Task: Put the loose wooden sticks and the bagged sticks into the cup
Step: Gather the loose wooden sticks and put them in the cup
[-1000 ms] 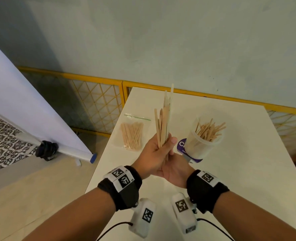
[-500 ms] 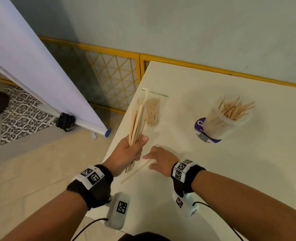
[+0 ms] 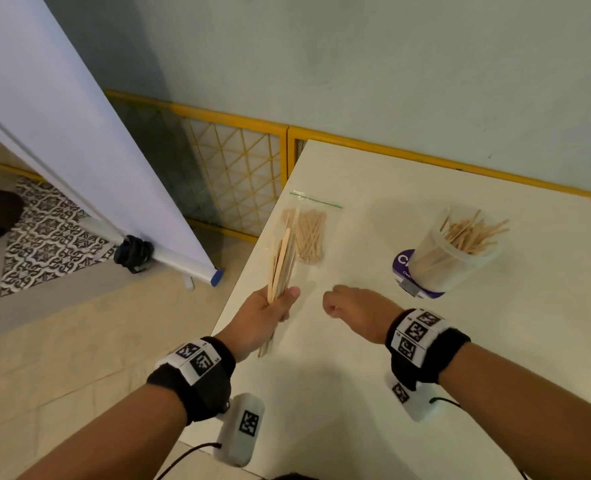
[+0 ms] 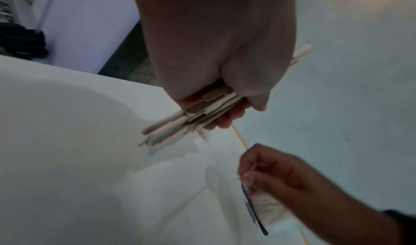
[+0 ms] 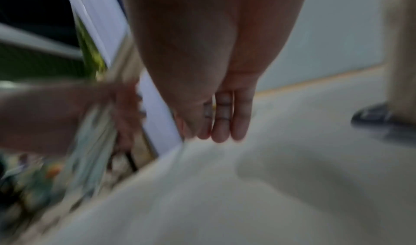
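My left hand (image 3: 270,313) grips a bundle of loose wooden sticks (image 3: 282,261) upright over the white table's (image 3: 322,393) left edge. In the left wrist view the bundle's (image 4: 180,124) lower ends stick out below the left hand's fingers (image 4: 227,121). My right hand (image 3: 335,306) hovers just right of it, fingers curled downward. In the left wrist view the right hand (image 4: 247,174) pinches one thin stick (image 4: 253,167). The bagged sticks (image 3: 309,237) lie flat beyond the left hand. The clear cup (image 3: 453,258), holding several sticks, stands at the right.
A purple-labelled lid (image 3: 405,268) lies under the cup's left side. A white roll-up banner (image 3: 79,133) with a dark foot (image 3: 134,252) stands on the floor left of the table. A yellow railing (image 3: 235,119) runs along the wall behind.
Both hands held the bundle upright mid-table a second ago. The left hand carried it to the left edge. The right hand reached for a stick on the table and has lifted; that stick is gone from the table.
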A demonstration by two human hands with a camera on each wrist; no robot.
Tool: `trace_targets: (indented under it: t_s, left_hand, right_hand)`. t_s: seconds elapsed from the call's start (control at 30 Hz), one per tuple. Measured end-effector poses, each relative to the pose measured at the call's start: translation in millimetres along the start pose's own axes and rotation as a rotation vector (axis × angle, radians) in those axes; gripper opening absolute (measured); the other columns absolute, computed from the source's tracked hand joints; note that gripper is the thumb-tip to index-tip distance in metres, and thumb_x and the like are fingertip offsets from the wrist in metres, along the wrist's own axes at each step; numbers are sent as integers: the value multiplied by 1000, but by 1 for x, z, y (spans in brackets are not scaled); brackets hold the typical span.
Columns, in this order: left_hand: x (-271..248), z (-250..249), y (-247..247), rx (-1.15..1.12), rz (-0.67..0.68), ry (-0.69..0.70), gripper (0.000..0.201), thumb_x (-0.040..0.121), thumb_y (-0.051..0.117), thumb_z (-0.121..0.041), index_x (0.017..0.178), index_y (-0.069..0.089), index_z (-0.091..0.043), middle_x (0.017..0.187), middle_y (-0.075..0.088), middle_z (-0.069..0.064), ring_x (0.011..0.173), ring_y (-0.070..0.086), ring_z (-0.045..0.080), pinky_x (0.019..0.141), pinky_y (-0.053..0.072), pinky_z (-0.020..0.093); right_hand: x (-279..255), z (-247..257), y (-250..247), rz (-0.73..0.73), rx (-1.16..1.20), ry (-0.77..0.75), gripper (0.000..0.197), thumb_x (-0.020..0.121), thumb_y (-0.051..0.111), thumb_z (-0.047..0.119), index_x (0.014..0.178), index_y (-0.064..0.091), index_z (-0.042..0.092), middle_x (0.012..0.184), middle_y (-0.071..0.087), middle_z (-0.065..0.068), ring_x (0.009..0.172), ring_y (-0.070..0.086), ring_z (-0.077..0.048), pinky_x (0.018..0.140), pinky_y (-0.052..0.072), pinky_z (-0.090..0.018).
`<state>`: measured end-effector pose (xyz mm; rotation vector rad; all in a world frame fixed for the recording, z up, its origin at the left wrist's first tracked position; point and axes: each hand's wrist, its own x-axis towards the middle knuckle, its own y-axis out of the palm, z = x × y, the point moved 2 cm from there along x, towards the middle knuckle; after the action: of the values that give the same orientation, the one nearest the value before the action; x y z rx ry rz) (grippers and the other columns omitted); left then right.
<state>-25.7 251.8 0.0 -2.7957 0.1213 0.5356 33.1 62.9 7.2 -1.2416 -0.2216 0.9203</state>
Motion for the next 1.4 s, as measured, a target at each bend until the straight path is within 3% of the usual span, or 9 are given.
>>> trace_targets:
  t_s: [0.1, 0.17, 0.27, 0.47, 0.7, 0.93, 1.03, 1.17, 1.4]
  left_hand:
    - [12, -21, 20, -52, 118, 35, 58, 85, 50, -64, 108, 64, -14, 104, 65, 7, 95, 59, 22, 89, 45, 27]
    - [17, -42, 44, -165, 204, 86, 45, 95, 52, -45, 117, 61, -7, 114, 70, 14, 107, 66, 24, 98, 50, 32]
    - [21, -71, 77, -292, 284, 155, 29, 100, 50, -27, 111, 57, -1, 98, 73, 20, 90, 71, 24, 87, 56, 35]
    - [25, -105, 114, -222, 297, 269, 25, 99, 51, -32, 87, 47, -11, 63, 57, 1, 53, 52, 12, 55, 45, 22]
    - [29, -118, 149, -243, 412, 253, 26, 100, 52, -26, 119, 45, -10, 59, 42, 1, 49, 39, 13, 49, 37, 22]
    - [34, -122, 165, -290, 540, 184, 21, 98, 54, -31, 95, 46, -11, 58, 33, -2, 49, 32, 11, 51, 32, 22]
    - [37, -126, 172, -277, 559, 180, 26, 95, 58, -35, 90, 45, -13, 60, 32, 0, 51, 31, 12, 52, 31, 24]
    - [43, -139, 177, -256, 534, 190, 24, 93, 60, -32, 87, 47, -13, 61, 30, 0, 52, 30, 13, 51, 32, 23]
    - [51, -156, 187, -306, 488, 90, 29, 97, 55, -36, 75, 47, -18, 60, 34, 1, 49, 27, 13, 50, 25, 25]
  right_hand:
    - [-17, -10, -46, -100, 227, 82, 12, 94, 50, 14, 98, 61, 9, 92, 48, 2, 81, 53, -18, 75, 41, -24]
    - [-30, -12, -72, -219, 346, 103, 11, 93, 54, 13, 98, 63, 8, 87, 53, 3, 77, 55, -13, 68, 42, -14]
    - [-49, -22, -92, -416, 511, 181, 9, 90, 58, 11, 98, 60, 15, 78, 57, 6, 70, 59, -11, 60, 44, -6]
    - [-90, -46, -99, -583, 820, 251, 47, 88, 60, 4, 131, 43, 14, 88, 62, -5, 82, 65, -17, 76, 53, -21]
    - [-117, -68, -105, -554, 791, 258, 46, 85, 66, 7, 126, 48, 15, 85, 63, 0, 78, 65, -12, 80, 54, -28]
    - [-125, -99, -160, -802, 888, 289, 48, 82, 51, 37, 127, 46, 22, 127, 54, 1, 109, 59, -25, 93, 47, -40]
    - [-110, -97, -188, -733, 820, 228, 43, 89, 43, 47, 122, 54, 22, 127, 57, -1, 116, 55, -19, 100, 42, -36]
    - [-95, -86, -173, -447, 490, 259, 30, 99, 39, 24, 110, 66, 14, 108, 68, -1, 101, 62, -16, 90, 46, -27]
    - [-96, -96, -157, -472, 448, 196, 32, 99, 42, 24, 99, 71, 11, 99, 71, 2, 88, 63, -9, 80, 46, -22]
